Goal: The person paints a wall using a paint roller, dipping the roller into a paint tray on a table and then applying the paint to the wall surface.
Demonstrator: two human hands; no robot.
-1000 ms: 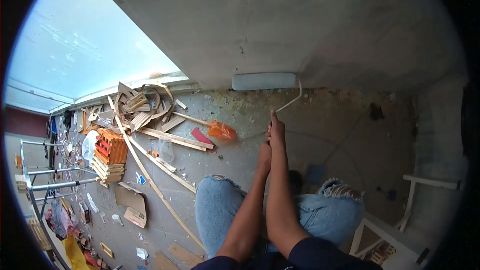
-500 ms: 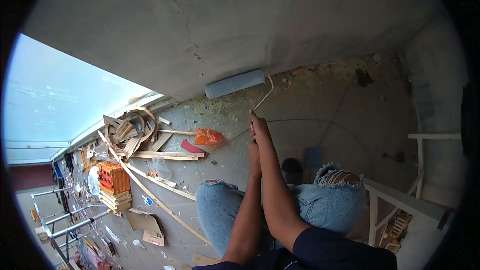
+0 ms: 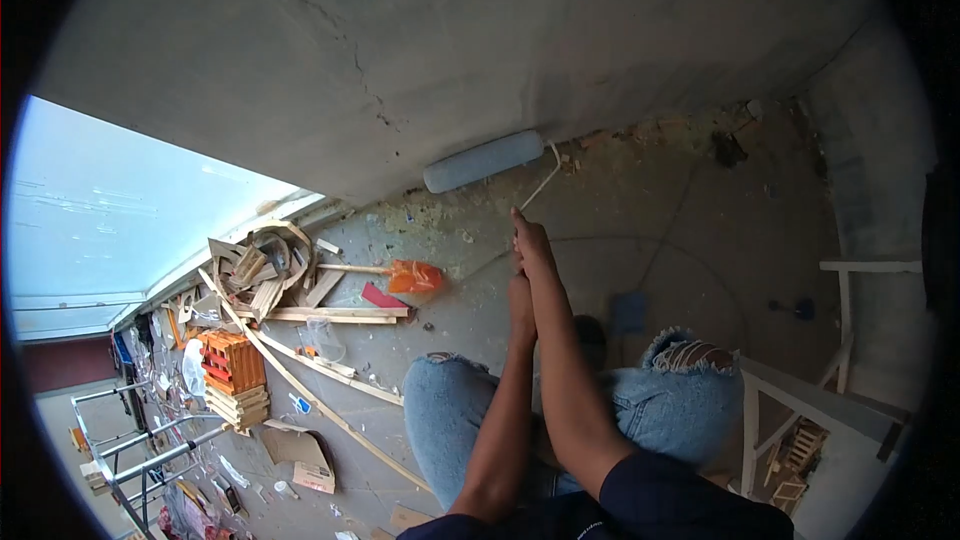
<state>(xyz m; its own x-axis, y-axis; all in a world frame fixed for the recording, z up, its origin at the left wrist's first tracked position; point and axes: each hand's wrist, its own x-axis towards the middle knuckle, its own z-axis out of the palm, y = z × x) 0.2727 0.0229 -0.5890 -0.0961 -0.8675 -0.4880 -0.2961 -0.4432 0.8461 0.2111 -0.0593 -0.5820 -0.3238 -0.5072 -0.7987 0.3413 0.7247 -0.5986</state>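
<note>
A paint roller (image 3: 483,162) with a long pale-blue sleeve lies against the lower part of the grey wall (image 3: 440,50), slightly tilted. Its thin bent wire frame runs back to my hands. My right hand (image 3: 532,240) is closed around the handle, farther forward. Close behind it, my left hand (image 3: 520,276) is closed at the handle's rear end, partly hidden by the right hand and forearm. The fingers cover most of the handle.
An orange-headed shovel (image 3: 415,276) lies left among wood scraps (image 3: 265,270) and long planks (image 3: 320,405). Orange stacked blocks (image 3: 232,360) and a metal frame (image 3: 160,460) stand farther left. At right are a white wooden frame (image 3: 845,320) and a blue dustpan-like object (image 3: 629,312).
The roller and both hands have shifted a little to the right and slightly up in view. The camera view has also shifted slightly. Both hands keep their hold.
</note>
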